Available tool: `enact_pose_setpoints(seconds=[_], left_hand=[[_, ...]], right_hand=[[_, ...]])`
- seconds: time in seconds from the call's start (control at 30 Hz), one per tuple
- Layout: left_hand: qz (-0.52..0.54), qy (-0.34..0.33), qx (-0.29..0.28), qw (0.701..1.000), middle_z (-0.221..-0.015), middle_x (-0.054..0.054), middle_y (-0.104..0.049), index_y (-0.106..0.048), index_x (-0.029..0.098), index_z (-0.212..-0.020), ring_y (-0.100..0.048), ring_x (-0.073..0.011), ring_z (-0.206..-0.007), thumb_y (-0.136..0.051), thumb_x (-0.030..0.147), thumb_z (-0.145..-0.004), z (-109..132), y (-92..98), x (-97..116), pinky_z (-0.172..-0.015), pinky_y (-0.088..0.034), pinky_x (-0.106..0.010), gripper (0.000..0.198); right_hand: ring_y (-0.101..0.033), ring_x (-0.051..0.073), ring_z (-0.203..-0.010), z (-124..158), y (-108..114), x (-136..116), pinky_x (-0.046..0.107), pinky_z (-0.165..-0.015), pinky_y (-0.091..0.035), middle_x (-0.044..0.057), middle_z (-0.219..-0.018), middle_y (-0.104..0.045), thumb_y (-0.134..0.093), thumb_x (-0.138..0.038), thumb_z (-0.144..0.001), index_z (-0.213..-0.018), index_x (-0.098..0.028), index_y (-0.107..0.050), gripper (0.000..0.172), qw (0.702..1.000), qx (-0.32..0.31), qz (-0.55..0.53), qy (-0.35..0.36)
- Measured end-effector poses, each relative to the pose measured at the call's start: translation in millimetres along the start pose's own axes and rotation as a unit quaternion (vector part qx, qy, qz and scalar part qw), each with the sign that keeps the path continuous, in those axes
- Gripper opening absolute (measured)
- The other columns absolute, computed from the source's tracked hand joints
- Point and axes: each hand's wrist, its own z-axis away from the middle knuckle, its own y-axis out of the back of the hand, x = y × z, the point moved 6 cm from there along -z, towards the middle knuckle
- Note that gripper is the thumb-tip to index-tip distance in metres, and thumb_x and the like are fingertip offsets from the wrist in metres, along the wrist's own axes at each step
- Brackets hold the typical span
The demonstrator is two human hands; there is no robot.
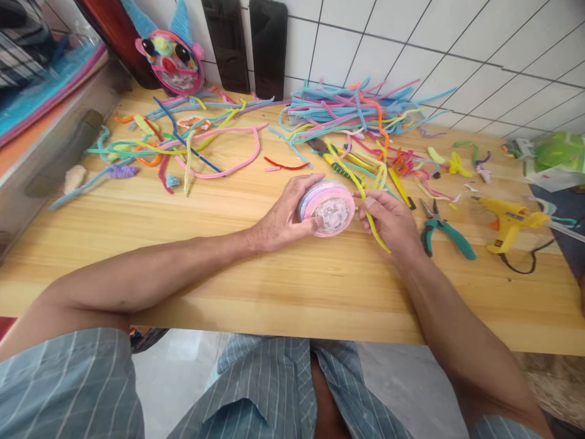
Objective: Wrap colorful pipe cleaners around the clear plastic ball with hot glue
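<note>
Cloth [260, 390] of grey-blue with pale stripes is nearest us, below the front edge of one pale wooden worktop [283, 299]. Over the worktop, our two hands hold one thing each. Our left hand [289, 213] curves around one round, cup-shaped piece [333, 214] banded in fuzzy pink, lilac and blue, midway between us and the wall. Our right hand [388, 216] pinches one yellow pipe cleaner [371, 224] just beside it; whether strip and piece touch, we cannot tell.

To the right we count one pair of teal-handled pliers [437, 222] with parted handles and one yellow glue gun [508, 222]. Beyond our hands lie one yellow-and-black-handled tool [340, 166] and one short red fuzzy strip [287, 164]. Farther off is one heap of mostly blue and pink pipe cleaners [336, 110], too tangled for us to count. At the back stand one pink-rimmed figure [168, 64] with two blue ears and two black eyes, and two black phone-like slabs [269, 49] against one white tiled wall [375, 46].
</note>
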Motion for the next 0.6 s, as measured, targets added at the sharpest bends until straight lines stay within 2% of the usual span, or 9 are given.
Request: enact_pose_setpoints(seconds=[0.07,0.1,0.17,0.2,0.37,0.47,0.6], left_hand=[[0.013,0.003,0.006,1.0,-0.165,-0.018,-0.053,-0.047,0.022,-0.168,-0.049,-0.0396,-0.161,-0.078,0.067,-0.098,0.3,0.1,-0.1,-0.141,-0.038,-0.057,0.089],[0.022,0.008,0.01,1.0,-0.164,-0.019,-0.053,-0.048,0.022,-0.167,-0.05,-0.0395,-0.16,-0.078,0.068,-0.097,0.4,-0.1,-0.7,-0.141,-0.039,-0.057,0.089],[0.047,0.026,0.017,0.998,-0.164,-0.018,-0.054,-0.048,0.022,-0.165,-0.051,-0.0393,-0.16,-0.076,0.071,-0.097,0.3,-0.6,-3.9,-0.14,-0.039,-0.057,0.088],[0.062,0.037,0.019,0.997,-0.164,-0.018,-0.054,-0.047,0.023,-0.164,-0.051,-0.0392,-0.16,-0.075,0.072,-0.097,0.1,-0.8,-6.4,-0.14,-0.04,-0.058,0.088],[0.112,0.073,0.036,0.99,-0.168,-0.015,-0.055,-0.047,0.026,-0.162,-0.053,-0.0396,-0.16,-0.074,0.074,-0.096,-1.7,1.5,-18.4,-0.136,-0.045,-0.058,0.086],[0.111,0.065,0.042,0.991,-0.168,-0.014,-0.057,-0.047,0.028,-0.162,-0.055,-0.0395,-0.159,-0.073,0.074,-0.096,-1.8,2.9,-20.8,-0.134,-0.049,-0.058,0.085],[0.066,0.04,0.038,0.996,-0.171,-0.011,-0.056,-0.045,0.031,-0.166,-0.055,-0.037,-0.161,-0.063,0.074,-0.102,-0.4,0.6,-25.0,-0.135,-0.05,-0.055,0.08]], right_hand=[[-0.068,0.018,-0.076,0.5,4.6,-3.2,0.035,-0.072,-0.06,0.001,-0.088,-0.078,-0.089,-0.056,-0.089,-0.111,-0.025,-0.082,0.038,0.988,0.037,0.127,0.074],[-0.072,0.021,-0.086,2.5,5.9,-7.2,0.04,-0.082,-0.063,0.003,-0.099,-0.081,-0.087,-0.055,-0.091,-0.115,-0.026,-0.082,0.038,0.972,0.058,0.192,0.121],[-0.075,0.025,-0.104,8.8,4.2,-14.6,0.047,-0.097,-0.063,0.007,-0.117,-0.082,-0.084,-0.052,-0.096,-0.123,-0.027,-0.08,0.037,0.939,0.079,0.27,0.198],[-0.075,0.026,-0.108,12.0,1.8,-16.8,0.048,-0.1,-0.062,0.007,-0.122,-0.082,-0.081,-0.051,-0.099,-0.127,-0.028,-0.079,0.036,0.932,0.074,0.278,0.22],[-0.079,0.024,-0.107,23.5,-14.1,-21.4,0.043,-0.093,-0.064,0.007,-0.125,-0.084,-0.071,-0.055,-0.107,-0.132,-0.029,-0.076,0.036,0.941,0.007,0.215,0.261],[-0.079,0.023,-0.105,26.1,-17.9,-22.4,0.041,-0.089,-0.064,0.007,-0.124,-0.084,-0.072,-0.057,-0.106,-0.133,-0.029,-0.076,0.039,0.937,0.003,0.216,0.275],[-0.079,0.023,-0.103,24.0,-16.7,-17.3,0.042,-0.088,-0.065,0.007,-0.123,-0.084,-0.075,-0.061,-0.103,-0.134,-0.028,-0.075,0.045,0.943,0.002,0.227,0.244]])
